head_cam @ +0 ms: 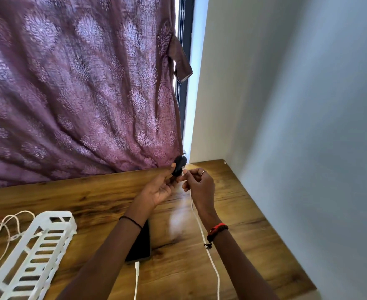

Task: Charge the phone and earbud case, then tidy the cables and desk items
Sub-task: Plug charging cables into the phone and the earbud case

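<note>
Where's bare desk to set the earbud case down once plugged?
Bare desk along the curtain, left of the left hand holding the earbud case; also the corner between the right hand, pinching the white cable, and the wall. Crowded near-left: rack, loose cables, phone.

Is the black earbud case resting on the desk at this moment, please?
No, the left hand holds the earbud case up off the desk while the right hand pinches the plug of a white cable at it.
</note>
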